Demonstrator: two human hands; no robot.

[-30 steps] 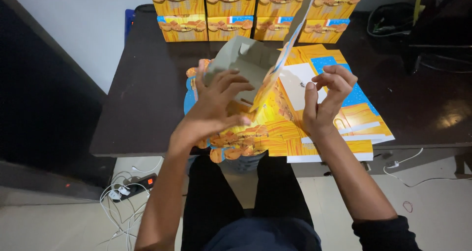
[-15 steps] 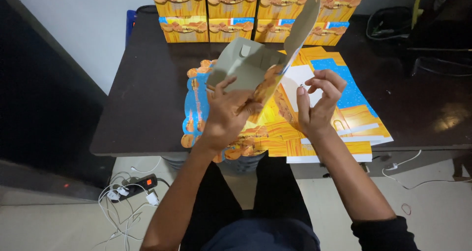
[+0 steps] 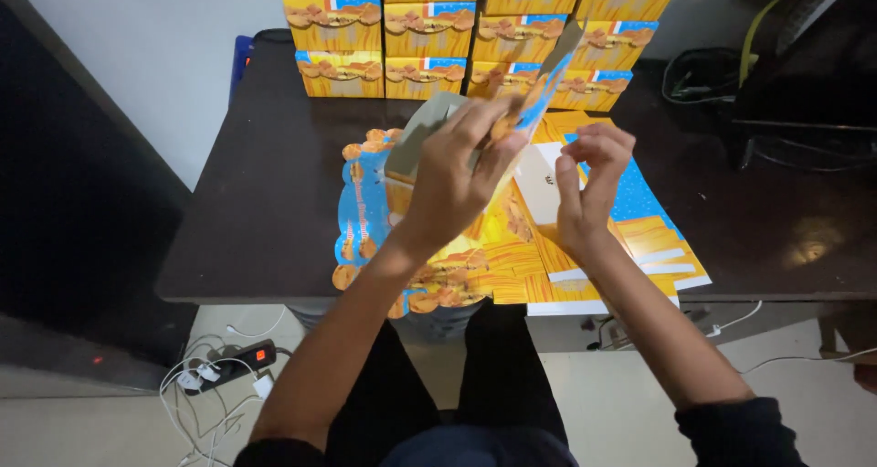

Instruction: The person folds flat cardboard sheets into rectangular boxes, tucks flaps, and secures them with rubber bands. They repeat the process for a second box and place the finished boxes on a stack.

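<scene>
My left hand point(image 3: 454, 185) grips a half-folded yellow carton point(image 3: 429, 143), lifted above the dark desk point(image 3: 265, 202), fingers wrapped over its grey inner side. My right hand point(image 3: 585, 188) hovers just beside it, fingers loosely curled, holding nothing, near the carton's raised flap point(image 3: 548, 79). Under both hands lies a pile of flat printed blanks point(image 3: 630, 220). Finished boxes point(image 3: 429, 28) stand stacked along the desk's far edge.

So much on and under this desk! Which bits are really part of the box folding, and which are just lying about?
In use:
- half-folded yellow cardboard box, gripped by the left hand
- right hand beside its raised flap
- flat printed box blanks
- stacked finished yellow boxes

Lying about:
- black power strip on the floor
- black cables
</scene>
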